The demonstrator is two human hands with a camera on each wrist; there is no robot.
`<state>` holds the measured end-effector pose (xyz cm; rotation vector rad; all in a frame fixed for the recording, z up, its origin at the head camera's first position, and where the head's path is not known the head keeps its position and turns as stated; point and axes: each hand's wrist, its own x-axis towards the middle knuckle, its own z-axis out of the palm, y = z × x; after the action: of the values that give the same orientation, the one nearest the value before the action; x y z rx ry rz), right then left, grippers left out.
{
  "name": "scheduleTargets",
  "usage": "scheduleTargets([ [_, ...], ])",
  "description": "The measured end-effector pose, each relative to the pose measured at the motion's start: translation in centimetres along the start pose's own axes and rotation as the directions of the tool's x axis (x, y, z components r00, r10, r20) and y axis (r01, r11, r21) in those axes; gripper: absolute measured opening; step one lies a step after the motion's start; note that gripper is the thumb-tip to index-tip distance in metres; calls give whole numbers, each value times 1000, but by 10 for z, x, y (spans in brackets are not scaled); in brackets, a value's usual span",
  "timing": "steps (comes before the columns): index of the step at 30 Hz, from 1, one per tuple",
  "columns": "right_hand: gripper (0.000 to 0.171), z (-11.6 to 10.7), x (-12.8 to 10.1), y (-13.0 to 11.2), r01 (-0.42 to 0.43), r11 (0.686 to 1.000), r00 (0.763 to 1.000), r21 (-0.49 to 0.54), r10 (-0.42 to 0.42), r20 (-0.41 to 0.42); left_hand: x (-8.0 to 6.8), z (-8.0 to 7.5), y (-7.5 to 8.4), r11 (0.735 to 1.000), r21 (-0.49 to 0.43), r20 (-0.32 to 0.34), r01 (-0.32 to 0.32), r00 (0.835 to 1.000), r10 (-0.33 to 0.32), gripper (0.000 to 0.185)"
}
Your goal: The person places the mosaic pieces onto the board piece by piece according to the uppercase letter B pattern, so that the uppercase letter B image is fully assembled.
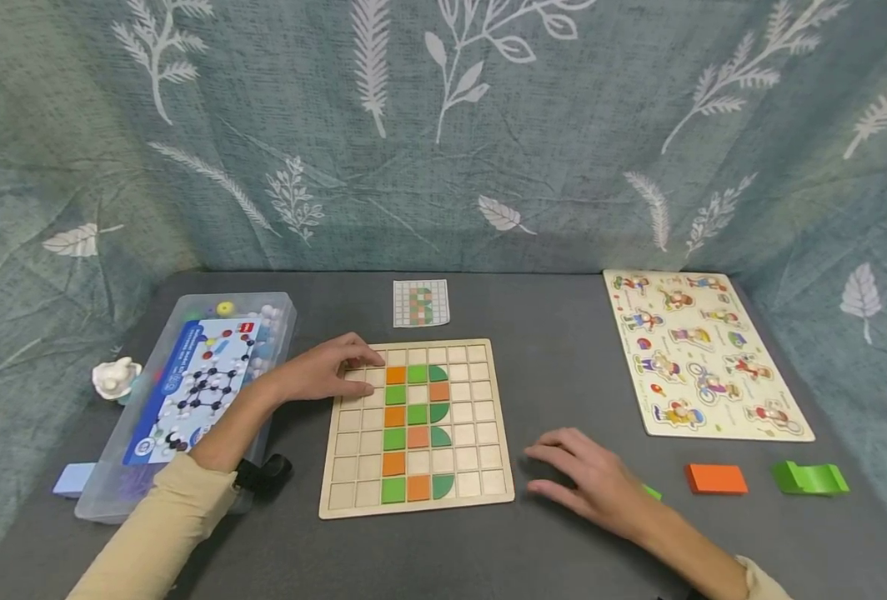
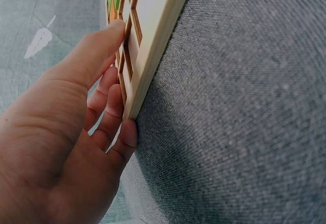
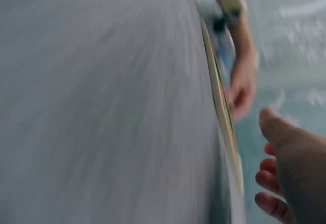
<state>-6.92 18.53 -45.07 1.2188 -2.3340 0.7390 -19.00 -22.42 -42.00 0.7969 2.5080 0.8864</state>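
A wooden grid board [image 1: 492,458] lies on the dark table, with orange, light green and salmon square tiles and dark green quarter-round tiles in its middle columns. My left hand [image 1: 323,368] rests at the board's far left corner, fingers loosely bent. In the left wrist view, the thumb [image 2: 109,38] touches the grid face and the little finger is at the board's edge. To the right of the board, my right hand [image 1: 589,479] is apart from it, fingers relaxed and holding nothing. Beyond the board lies a small printed pattern card [image 1: 421,303].
A clear plastic box [image 1: 282,321] with a molecule-model label stands under my left forearm. A picture puzzle board [image 1: 759,342] lies at the far right. An orange block [image 1: 717,479] and a green curved block [image 1: 809,478] are near it; a blue block [image 1: 74,480] is at left.
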Motion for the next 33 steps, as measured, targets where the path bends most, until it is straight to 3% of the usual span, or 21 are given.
scheduleTargets([
  [5,42,-35,-42,25,-67,995,997,-77,64,-37,-1,-1,1,1000,1,-2,0,1000,0,39],
  [13,43,-60,-91,38,-133,991,991,-21,133,2,-2,0,-1,1000,7,-3,3,1000,-3,38],
  [29,43,-70,-102,42,-62,998,997,-33,63,46,1,1,-1,1000,4,-12,1,1000,-1,38],
  [33,40,-69,-101,40,-55,998,998,13,54,31,1,0,-2,1000,6,-12,7,1000,-7,39],
])
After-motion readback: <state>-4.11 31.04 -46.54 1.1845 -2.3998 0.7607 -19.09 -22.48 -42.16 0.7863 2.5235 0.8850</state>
